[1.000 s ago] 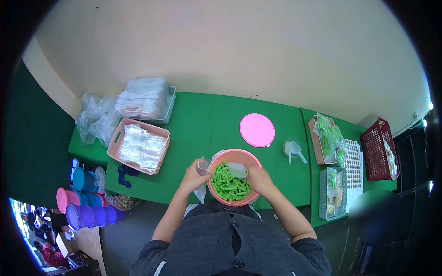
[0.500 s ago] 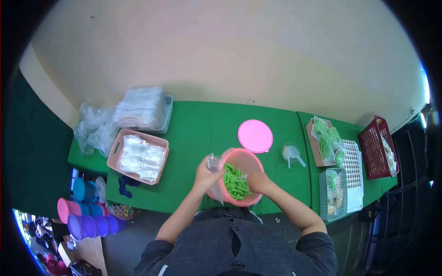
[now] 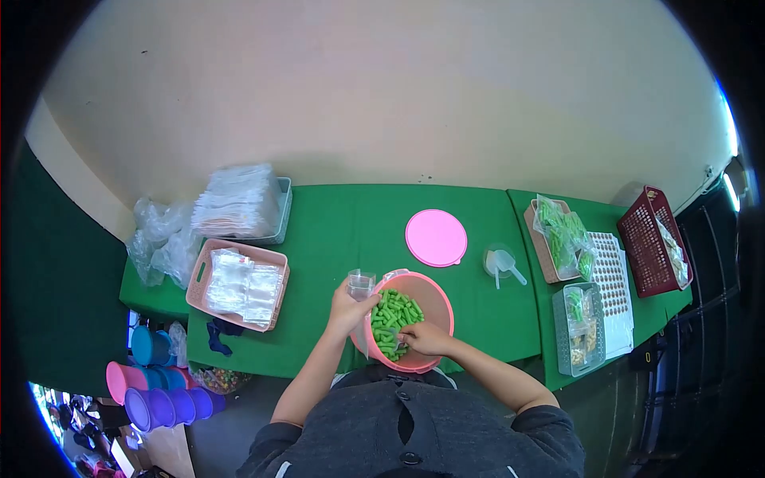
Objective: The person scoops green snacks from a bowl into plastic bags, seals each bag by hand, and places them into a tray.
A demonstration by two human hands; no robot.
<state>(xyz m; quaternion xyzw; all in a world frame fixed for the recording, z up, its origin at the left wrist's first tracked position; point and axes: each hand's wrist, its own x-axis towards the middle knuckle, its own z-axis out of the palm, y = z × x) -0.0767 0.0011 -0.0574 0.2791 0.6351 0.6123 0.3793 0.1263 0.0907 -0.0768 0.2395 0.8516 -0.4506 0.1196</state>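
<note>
My left hand [image 3: 348, 306] is closed on a clear plastic bag [image 3: 361, 284] at the left rim of a pink bucket [image 3: 440, 303]. The bag's upper end stands above my fingers, and part of it hangs down along the bucket's outside. Inside the bucket lie many short, bright green pieces [image 3: 389, 309]. My right hand [image 3: 426, 338] reaches over the right rim into them, its fingers pinched on something small and see-through, half hidden among the pieces. A round pink lid [image 3: 436, 238] lies flat on the green-covered table [image 3: 335, 231] beyond the bucket.
On the left are a basket of flat clear bags [image 3: 279, 295], a stack of bags [image 3: 239, 199] and loose plastic [image 3: 163, 247]. White scoops [image 3: 502, 261] lie right of the lid. Further right are filled baskets [image 3: 579, 366], a dotted tray [image 3: 613, 295] and a maroon basket [image 3: 637, 247].
My right hand has moved left and lower, deeper among the green pieces. My left hand stays on the bag at the rim. The whole view has shifted slightly.
</note>
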